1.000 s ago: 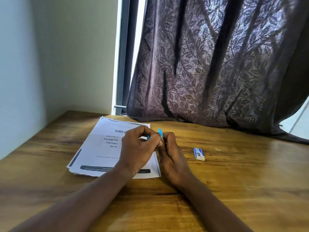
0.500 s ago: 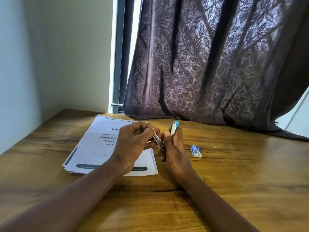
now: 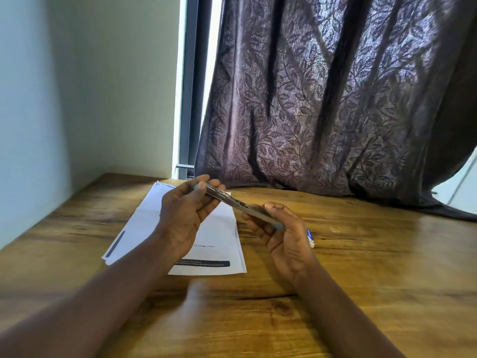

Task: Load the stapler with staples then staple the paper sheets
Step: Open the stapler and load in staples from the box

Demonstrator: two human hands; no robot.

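A small stapler (image 3: 238,204) with blue ends and a metal inside is swung fully open into one long strip above the table. My left hand (image 3: 184,215) grips its upper left end and my right hand (image 3: 280,232) grips its lower right end. Under my left hand lies a stack of white printed paper sheets (image 3: 219,239) on the wooden table (image 3: 374,275). A small blue and white staple box (image 3: 310,238) sits on the table just right of my right hand, partly hidden by it.
A dark patterned curtain (image 3: 322,104) hangs behind the table and drapes onto its back edge. A pale wall (image 3: 64,99) closes off the left side. A tiny bit of something pale (image 3: 335,230) lies on the wood right of the staple box.
The stapler went from closed between my fingers to spread out flat. My hands moved apart and lifted a little, and the view shifted slightly.
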